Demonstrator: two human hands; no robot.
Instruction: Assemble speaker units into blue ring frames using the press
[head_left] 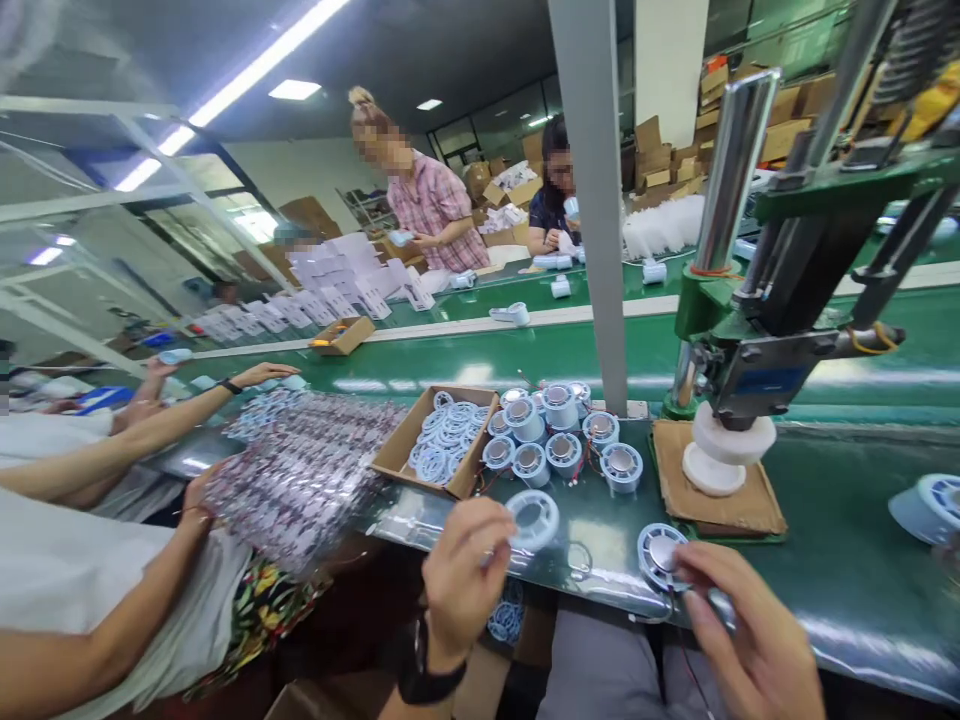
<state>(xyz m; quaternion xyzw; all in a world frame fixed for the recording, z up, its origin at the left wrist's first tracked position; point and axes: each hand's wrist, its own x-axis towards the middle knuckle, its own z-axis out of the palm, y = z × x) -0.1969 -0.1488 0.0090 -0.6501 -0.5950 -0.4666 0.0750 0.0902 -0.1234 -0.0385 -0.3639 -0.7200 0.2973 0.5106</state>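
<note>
My left hand is closed in a pinch on a white ring-shaped plastic part at the near edge of the green bench. My right hand has its fingers curled round a round white speaker unit with a metal centre and thin wires. Just beyond, a cluster of several similar white round units stands on the bench. A cardboard box of flat white rings lies left of them.
A green press machine with a white round die on a cardboard pad stands at right. A grey post rises mid-bench. A co-worker's arms handle glossy packets at left. Two people work across the green conveyor.
</note>
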